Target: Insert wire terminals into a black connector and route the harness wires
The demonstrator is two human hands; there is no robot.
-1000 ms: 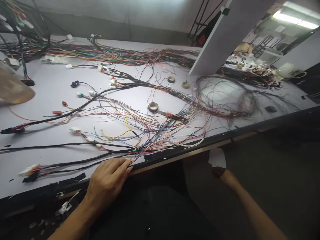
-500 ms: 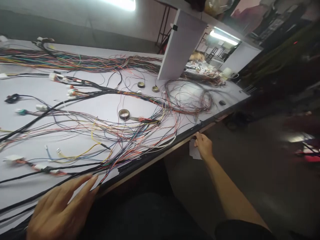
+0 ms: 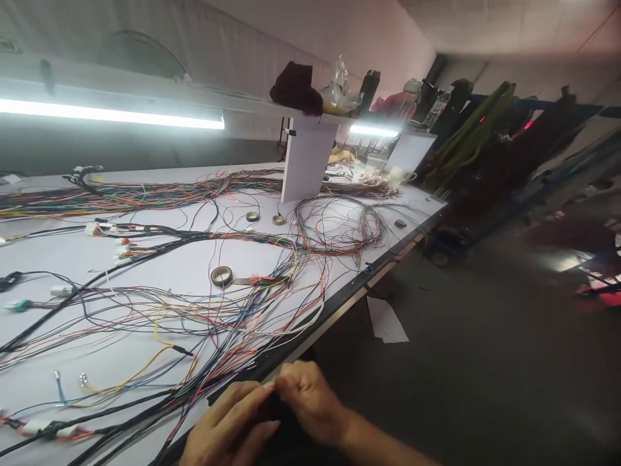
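**Q:** Item one: what was in hand, and where?

**A:** A small dark piece (image 3: 275, 414), pinched between both hands just off the near edge of the desk (image 3: 194, 262), low in the view. Too shadowed to name; possibly black tape.

**Q:** State of each grip?

**A:** Left hand (image 3: 228, 430): fingers drawn together, tips closed on the dark piece. Right hand (image 3: 310, 401): fingers curled over it from the other side, knuckles up. The two hands were touching.

**Q:** Step in hand?

**A:** By judgement, fine fingertip work on that piece at the desk edge, with neither hand on the wiring.

**Q:** Nearest neighbours?

**A:** Wire harness (image 3: 218, 362): a black-wrapped trunk with loose multicoloured strands, running along the front edge just beside the hands. Yellow lead (image 3: 160, 336) looping through it.

**Q:** What would a next move call for?

**A:** Likely a clean hold on the piece and one wire run picked out of the tangle, since the strands cross closely.

**Q:** Farther out?

**A:**
- Tape roll (image 3: 222, 276), mid-desk, its tail stuck to the wires.
- Two smaller rolls (image 3: 251, 217), near the white upright board (image 3: 306, 158).
- Loose wire coil (image 3: 339, 226), to the right of the board.
- White connectors (image 3: 104, 228), to the left.
- Paper sheet (image 3: 387, 320), hanging below the desk edge.
- Strip lamp (image 3: 111, 115), above.
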